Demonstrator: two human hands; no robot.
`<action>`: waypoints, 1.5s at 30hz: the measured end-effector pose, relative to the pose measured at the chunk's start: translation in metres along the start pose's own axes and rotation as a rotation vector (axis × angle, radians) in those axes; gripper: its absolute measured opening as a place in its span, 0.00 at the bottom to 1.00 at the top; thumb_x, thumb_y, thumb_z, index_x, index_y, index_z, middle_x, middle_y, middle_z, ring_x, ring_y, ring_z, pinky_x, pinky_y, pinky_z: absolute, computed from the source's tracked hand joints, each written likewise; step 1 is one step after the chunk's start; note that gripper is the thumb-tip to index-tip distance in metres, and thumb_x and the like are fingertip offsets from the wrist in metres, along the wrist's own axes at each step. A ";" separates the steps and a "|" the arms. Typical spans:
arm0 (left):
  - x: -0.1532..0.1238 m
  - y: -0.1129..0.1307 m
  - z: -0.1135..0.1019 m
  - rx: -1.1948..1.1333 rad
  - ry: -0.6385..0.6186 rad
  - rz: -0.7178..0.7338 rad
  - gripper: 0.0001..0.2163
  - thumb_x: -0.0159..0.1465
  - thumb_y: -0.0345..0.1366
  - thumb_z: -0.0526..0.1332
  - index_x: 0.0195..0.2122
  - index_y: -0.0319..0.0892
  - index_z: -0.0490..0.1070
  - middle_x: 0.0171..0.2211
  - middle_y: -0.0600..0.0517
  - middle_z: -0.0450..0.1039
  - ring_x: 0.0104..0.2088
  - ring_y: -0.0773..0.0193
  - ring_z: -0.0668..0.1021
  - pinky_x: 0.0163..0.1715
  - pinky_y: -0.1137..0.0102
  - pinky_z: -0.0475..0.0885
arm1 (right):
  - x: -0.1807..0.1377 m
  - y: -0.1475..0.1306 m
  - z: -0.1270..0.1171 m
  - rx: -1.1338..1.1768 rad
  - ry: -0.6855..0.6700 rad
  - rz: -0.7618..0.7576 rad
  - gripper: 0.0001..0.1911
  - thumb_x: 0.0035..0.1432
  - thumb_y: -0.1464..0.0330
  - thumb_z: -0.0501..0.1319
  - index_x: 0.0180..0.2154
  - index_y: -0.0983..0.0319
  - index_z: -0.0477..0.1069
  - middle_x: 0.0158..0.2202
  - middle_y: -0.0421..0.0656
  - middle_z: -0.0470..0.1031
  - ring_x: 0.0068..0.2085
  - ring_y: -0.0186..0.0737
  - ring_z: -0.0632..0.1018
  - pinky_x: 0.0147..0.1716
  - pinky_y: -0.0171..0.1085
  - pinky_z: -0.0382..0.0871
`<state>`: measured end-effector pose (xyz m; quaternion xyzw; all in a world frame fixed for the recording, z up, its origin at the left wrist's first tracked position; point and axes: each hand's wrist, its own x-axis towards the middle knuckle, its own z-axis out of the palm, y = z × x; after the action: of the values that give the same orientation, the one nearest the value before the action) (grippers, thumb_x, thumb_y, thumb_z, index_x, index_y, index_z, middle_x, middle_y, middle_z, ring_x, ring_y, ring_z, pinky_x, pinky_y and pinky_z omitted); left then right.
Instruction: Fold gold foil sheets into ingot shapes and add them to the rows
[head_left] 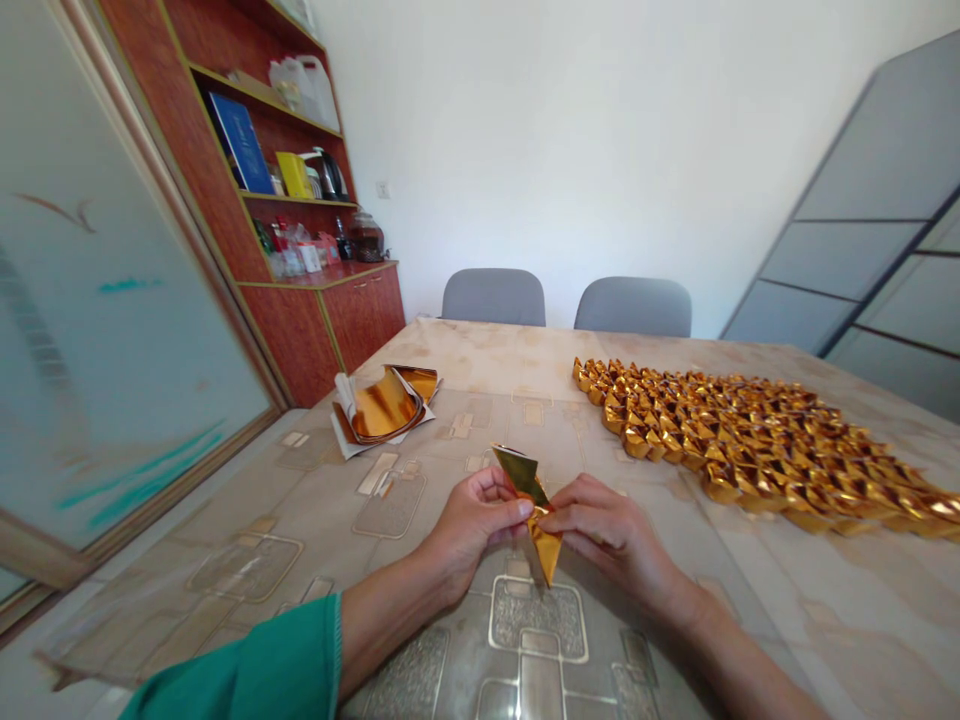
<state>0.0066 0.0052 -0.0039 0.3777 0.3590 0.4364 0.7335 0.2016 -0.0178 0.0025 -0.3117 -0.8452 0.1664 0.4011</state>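
Note:
A folded piece of gold foil paper is held just above the table between both my hands. My left hand pinches its middle from the left, fingers closed on it. My right hand pinches the same fold from the right. The paper's pointed ends stick out above and below my fingers. Right of my hands, a large patch of several finished gold paper ingots lies in tight rows on the table.
A stack of curled gold foil sheets lies to the left on the patterned table. Two grey chairs stand at the far edge. A red wooden cabinet with shelves stands at the back left.

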 end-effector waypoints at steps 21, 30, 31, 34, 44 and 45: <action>-0.003 0.007 -0.001 -0.065 -0.032 -0.111 0.18 0.45 0.31 0.76 0.36 0.37 0.75 0.33 0.51 0.77 0.30 0.69 0.78 0.33 0.74 0.73 | -0.002 -0.009 -0.005 -0.040 -0.065 0.043 0.08 0.64 0.68 0.61 0.44 0.55 0.76 0.39 0.44 0.74 0.41 0.41 0.75 0.39 0.39 0.71; -0.005 0.006 0.002 0.017 0.037 -0.009 0.17 0.44 0.34 0.76 0.34 0.36 0.75 0.30 0.51 0.78 0.30 0.68 0.77 0.31 0.75 0.71 | 0.001 -0.009 -0.002 0.158 0.036 0.163 0.06 0.64 0.65 0.61 0.40 0.54 0.77 0.38 0.43 0.74 0.40 0.41 0.76 0.40 0.40 0.70; -0.005 0.006 0.002 0.026 0.041 0.004 0.17 0.44 0.34 0.76 0.33 0.36 0.75 0.30 0.51 0.78 0.29 0.68 0.77 0.30 0.75 0.70 | 0.001 -0.009 -0.001 0.162 0.042 0.178 0.05 0.62 0.66 0.63 0.40 0.54 0.77 0.38 0.43 0.74 0.41 0.41 0.76 0.40 0.40 0.70; -0.006 0.005 0.002 0.055 0.044 0.052 0.15 0.46 0.33 0.75 0.33 0.37 0.75 0.28 0.52 0.77 0.28 0.69 0.76 0.29 0.76 0.69 | 0.000 -0.007 0.002 0.110 0.027 0.166 0.06 0.58 0.67 0.67 0.40 0.54 0.77 0.39 0.42 0.74 0.41 0.42 0.75 0.41 0.40 0.70; -0.005 0.001 0.002 0.073 0.029 0.044 0.15 0.46 0.34 0.75 0.33 0.37 0.76 0.28 0.51 0.78 0.27 0.69 0.76 0.29 0.75 0.68 | 0.003 -0.013 0.003 0.232 0.089 0.252 0.09 0.63 0.63 0.62 0.31 0.59 0.75 0.33 0.42 0.73 0.36 0.40 0.74 0.36 0.38 0.66; -0.006 0.001 0.003 0.087 0.016 0.051 0.14 0.46 0.33 0.74 0.33 0.37 0.76 0.28 0.51 0.78 0.27 0.69 0.76 0.29 0.76 0.68 | 0.003 -0.013 0.004 0.241 0.106 0.295 0.11 0.63 0.63 0.61 0.29 0.59 0.73 0.31 0.41 0.72 0.34 0.39 0.73 0.35 0.37 0.65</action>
<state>0.0067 -0.0008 -0.0008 0.4147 0.3740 0.4418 0.7021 0.1915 -0.0258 0.0086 -0.3904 -0.7420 0.3065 0.4506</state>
